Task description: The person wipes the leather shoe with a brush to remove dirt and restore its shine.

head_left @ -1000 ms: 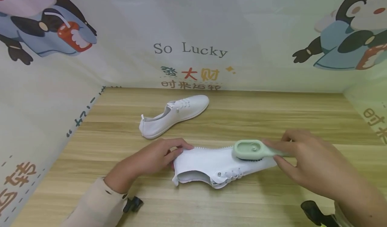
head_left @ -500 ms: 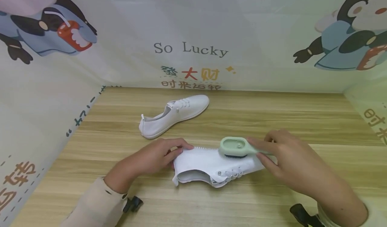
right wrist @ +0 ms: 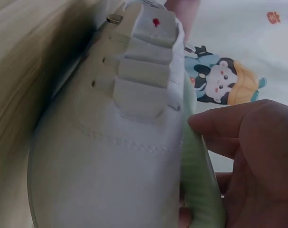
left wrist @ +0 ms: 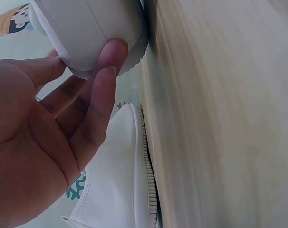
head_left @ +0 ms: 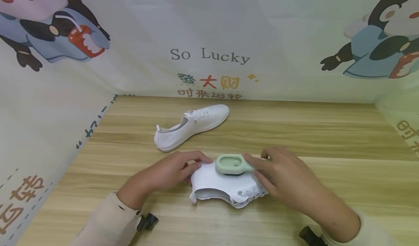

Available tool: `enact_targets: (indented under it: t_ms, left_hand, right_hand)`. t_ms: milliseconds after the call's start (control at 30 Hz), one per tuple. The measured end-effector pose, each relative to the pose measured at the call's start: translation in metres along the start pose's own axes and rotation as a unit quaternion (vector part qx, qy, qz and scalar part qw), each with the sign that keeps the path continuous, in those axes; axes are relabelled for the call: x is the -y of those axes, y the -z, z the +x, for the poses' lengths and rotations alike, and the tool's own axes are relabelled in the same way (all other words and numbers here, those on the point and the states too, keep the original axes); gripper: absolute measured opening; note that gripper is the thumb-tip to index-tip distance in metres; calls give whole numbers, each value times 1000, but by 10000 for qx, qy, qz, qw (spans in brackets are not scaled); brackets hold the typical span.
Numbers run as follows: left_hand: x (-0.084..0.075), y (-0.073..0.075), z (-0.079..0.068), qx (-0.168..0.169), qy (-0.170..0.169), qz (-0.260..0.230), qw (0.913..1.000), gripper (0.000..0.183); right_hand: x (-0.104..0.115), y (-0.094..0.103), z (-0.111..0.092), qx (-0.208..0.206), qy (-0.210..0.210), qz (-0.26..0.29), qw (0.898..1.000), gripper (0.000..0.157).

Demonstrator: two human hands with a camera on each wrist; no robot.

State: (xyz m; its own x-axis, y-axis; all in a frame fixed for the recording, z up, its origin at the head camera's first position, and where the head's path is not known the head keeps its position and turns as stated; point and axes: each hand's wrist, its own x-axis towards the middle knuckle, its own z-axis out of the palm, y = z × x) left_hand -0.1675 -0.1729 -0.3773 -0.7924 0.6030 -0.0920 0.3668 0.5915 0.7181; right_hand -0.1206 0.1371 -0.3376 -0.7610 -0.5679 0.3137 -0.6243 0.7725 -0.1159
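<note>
A white lace-up shoe lies on its side on the wooden table, its opening facing the person. At its heel my left hand grips the shoe, thumb on one side and fingers on the other, as the left wrist view shows on the heel. My right hand holds a pale green shoe brush by its handle. The dark bristles touch the upper side of the shoe near the heel. The right hand covers the toe in the head view; the right wrist view shows the toe.
A second white shoe stands upright farther back on the wooden table. A pale printed cloth with cartoon figures rises behind and on both sides. Black wrist camera mounts show beneath the sleeves.
The right hand has slid the brush leftward along the shoe, from near the toe toward the heel. The left hand keeps its hold at the heel. The head view has shifted slightly.
</note>
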Motion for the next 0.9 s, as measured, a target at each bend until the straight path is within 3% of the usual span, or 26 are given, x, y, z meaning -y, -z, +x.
enact_targets:
  t_ms: [333,900]
  left_hand:
    - [0,-1,1,-15,45,-27,10000,30]
    - [-3,-1,1,-93,-49,143,9998,28]
  right_hand:
    - [0,1,3,161,-45,-63,9998,43]
    - [-32,22,-26,380,-575,143,9975,43]
